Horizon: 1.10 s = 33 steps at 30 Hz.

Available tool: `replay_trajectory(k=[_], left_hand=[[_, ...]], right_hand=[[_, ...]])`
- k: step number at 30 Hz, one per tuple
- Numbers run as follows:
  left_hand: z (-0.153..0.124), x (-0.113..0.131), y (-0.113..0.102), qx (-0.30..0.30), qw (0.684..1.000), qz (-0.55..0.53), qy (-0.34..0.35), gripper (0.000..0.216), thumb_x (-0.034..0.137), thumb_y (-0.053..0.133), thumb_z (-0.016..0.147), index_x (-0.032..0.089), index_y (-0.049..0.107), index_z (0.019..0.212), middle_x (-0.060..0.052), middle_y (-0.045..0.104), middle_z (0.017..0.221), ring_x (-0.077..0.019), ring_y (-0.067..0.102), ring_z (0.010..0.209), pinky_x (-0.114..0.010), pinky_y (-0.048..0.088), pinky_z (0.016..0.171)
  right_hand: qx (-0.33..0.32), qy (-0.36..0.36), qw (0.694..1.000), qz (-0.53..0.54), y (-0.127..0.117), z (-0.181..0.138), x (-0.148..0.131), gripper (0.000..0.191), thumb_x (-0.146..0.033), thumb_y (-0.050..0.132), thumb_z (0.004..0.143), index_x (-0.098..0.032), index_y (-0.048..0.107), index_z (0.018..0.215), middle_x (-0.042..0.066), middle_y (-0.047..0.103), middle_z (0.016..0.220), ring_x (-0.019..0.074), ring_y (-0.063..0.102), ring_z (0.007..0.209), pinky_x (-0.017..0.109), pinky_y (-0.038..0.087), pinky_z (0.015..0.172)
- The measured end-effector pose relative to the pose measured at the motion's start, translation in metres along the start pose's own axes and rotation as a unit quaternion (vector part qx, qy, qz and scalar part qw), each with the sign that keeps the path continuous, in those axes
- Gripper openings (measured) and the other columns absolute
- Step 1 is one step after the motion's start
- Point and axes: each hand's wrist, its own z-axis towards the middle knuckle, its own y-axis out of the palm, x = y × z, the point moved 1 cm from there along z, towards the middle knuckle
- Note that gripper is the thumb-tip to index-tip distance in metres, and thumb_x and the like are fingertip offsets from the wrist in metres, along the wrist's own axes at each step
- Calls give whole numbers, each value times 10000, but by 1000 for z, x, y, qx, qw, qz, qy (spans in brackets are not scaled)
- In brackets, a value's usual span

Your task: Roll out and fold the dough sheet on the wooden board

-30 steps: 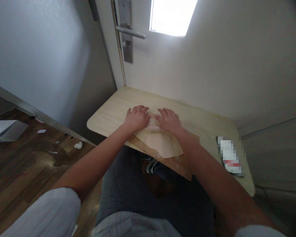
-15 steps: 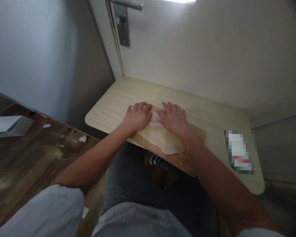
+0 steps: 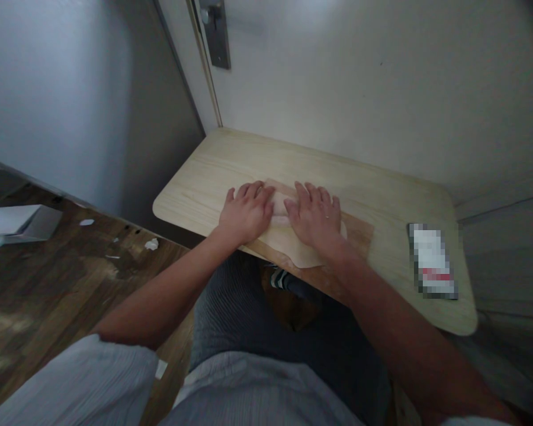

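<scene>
My left hand lies palm down with its fingers spread, on the left side of a pale, thin sheet. On the sheet's right side rests my right hand, also flat with fingers apart. Between the two thumbs a whitish raised strip or fold crosses the sheet; its ends are hidden under the hands. Beneath lies a larger brown sheet or board, with one part reaching past the table's front edge. What the pale sheet is made of I cannot tell.
The light wooden table stands against a white door with a metal lock plate. A blurred-out flat, dark-edged object lies on the right. Left, a white box and paper scraps lie on the floor.
The camera view has tilted down slightly. Both hands stay flat on the pale sheet, the right one shifted a little to the right, and the gap between them looks slightly different.
</scene>
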Motion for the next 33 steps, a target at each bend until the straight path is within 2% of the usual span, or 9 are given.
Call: replay_trajectory(k=[13,19,33], left_hand=[[-29,10,-4,15,1000,-21,1,468,426,297,1042,300,482,1453,-53,450,1563,-294,385,1419,-530,251,1174],[-36,11,-2,11,1000,-22,0,465,449,282,1050,323,457,1461,-25,401,1600,-275,347,1448,-517,212,1194],[-62,17,-4,11,999,-27,28,489,423,317,1049,326,420,1517,3,429,1591,-264,312,1488,-525,196,1205]], right_hand=[[0,0,1000,5,-5,-29,-5,596,-465,238,1043,-169,380,1541,144,439,1560,364,338,1430,600,200,1150],[-1,-7,1000,9,-6,-38,-6,617,-453,215,1043,-115,391,1528,159,434,1561,355,323,1446,586,179,1163],[6,-23,1000,12,-10,-72,-9,611,-433,231,1049,-103,368,1544,156,396,1587,305,306,1478,553,168,1196]])
